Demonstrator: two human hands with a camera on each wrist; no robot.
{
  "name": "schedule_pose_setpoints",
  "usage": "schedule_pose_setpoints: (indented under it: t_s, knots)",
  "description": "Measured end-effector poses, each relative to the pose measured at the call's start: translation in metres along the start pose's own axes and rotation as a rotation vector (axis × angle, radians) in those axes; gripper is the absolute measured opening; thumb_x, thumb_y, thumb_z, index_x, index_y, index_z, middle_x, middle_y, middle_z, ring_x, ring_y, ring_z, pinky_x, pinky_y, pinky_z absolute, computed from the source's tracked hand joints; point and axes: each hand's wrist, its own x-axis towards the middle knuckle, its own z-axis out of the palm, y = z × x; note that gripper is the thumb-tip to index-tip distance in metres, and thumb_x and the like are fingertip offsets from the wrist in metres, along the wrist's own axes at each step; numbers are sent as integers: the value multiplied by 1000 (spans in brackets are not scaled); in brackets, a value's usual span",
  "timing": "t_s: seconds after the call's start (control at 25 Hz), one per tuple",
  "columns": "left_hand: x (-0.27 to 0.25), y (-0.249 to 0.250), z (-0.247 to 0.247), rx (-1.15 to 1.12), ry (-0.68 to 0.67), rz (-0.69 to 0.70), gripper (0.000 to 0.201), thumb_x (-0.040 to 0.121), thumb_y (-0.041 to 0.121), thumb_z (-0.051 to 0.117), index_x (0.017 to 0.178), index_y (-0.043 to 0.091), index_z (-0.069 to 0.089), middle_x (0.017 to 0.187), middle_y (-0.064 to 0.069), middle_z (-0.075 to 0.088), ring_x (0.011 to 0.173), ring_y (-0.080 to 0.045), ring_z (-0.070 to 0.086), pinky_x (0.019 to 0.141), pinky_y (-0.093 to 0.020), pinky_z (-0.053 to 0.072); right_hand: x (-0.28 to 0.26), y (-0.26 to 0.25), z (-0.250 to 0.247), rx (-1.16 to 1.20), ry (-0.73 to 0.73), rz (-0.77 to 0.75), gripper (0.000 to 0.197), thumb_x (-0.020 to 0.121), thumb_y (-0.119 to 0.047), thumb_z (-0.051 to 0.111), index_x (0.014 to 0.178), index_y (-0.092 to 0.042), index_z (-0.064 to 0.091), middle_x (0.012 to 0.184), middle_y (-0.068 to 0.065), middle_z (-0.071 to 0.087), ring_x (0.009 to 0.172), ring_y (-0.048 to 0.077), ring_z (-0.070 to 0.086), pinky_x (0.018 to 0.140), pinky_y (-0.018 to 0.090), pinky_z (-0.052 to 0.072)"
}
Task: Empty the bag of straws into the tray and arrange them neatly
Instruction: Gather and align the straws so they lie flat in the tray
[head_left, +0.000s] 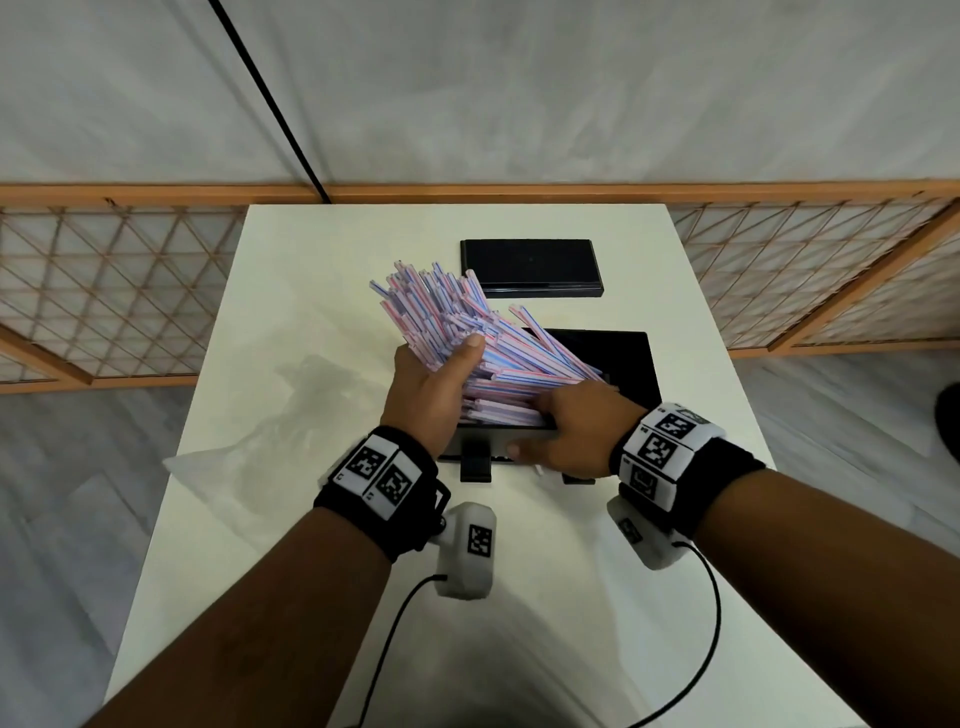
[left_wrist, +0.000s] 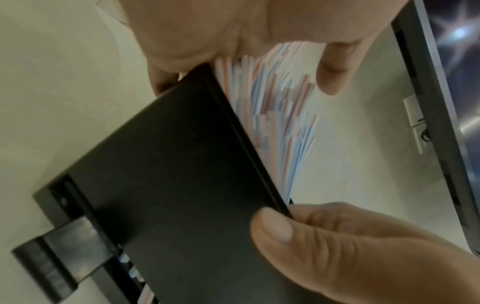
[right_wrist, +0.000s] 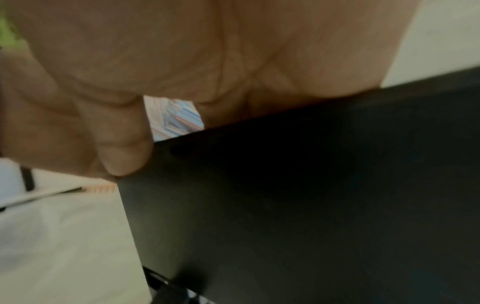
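A black rectangular plastic tray (head_left: 636, 364) sits near the middle of the white desk (head_left: 291, 291), and everything here is placed relative to it. A thick bundle of pink, blue and white striped straws (head_left: 467, 332) lies partly inside the tray: the lower ends rest in its near part, while the upper ends fan out past its left edge, tilted up and away over the desk.

The left hand (head_left: 434, 389) is at the tray's left near corner. Its grip is wrapped around the bundle, thumb lying across the top of the straws and the fingers under them. In the left wrist view the straws (left_wrist: 275, 115) spread out between that hand's thumb and palm, just above the tray's dark outer wall (left_wrist: 168, 164).

The right hand (head_left: 571, 431) is at the tray's near edge. Its grip clasps that edge, thumb pressed on the outside wall and fingers reaching over the rim onto the straw ends. The right wrist view shows the thumb (right_wrist: 122, 144) against the black wall (right_wrist: 285, 195), with a sliver of straws (right_wrist: 176, 119) above the rim.

Left of the tray, a crumpled clear plastic bag (head_left: 249, 447) lies flat on the desk. Beyond the tray's far edge, apart from it, lies a flat black rectangular lid (head_left: 530, 267).
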Motion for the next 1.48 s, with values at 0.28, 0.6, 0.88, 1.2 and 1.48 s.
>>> schedule_pose_setpoints:
  t_s: [0.28,0.6,0.88,1.2,1.48]
  knots:
    - [0,1,1,16,33,16,78,67,60,73,128,17,54,114,11,68,105,-9,67,103,-41,52,16,-9,-10,-10,-121,34,45,78,-56,69,105,-20,65,95,-2,64,87,20,56,75,27,42]
    - [-2,-6,2,110,44,65,57,89,41,74,128,21,38,108,28,52,104,-8,58,98,-27,43,24,-9,-15,4,-144,4,75,75,-45,75,141,-22,47,140,1,55,124,23,52,100,28,41]
    - [3,-19,3,142,38,149,93,65,62,80,136,13,46,129,6,63,116,-11,65,105,-37,52,29,-12,-9,-13,-148,-42,91,60,-49,73,143,-31,40,142,3,51,122,30,55,90,49,55]
    - [8,-23,1,131,67,141,103,55,72,79,134,12,51,125,5,68,112,-10,69,101,-40,55,22,-18,-13,-132,41,-221,94,73,-29,76,151,-23,26,156,5,33,144,25,28,113,26,19]
    - [13,-33,-2,198,65,133,97,57,74,77,127,10,56,112,9,70,102,-11,71,93,-38,58,28,-20,-9,-70,-164,-9,65,63,-61,71,116,-23,64,109,2,68,100,23,63,92,39,52]
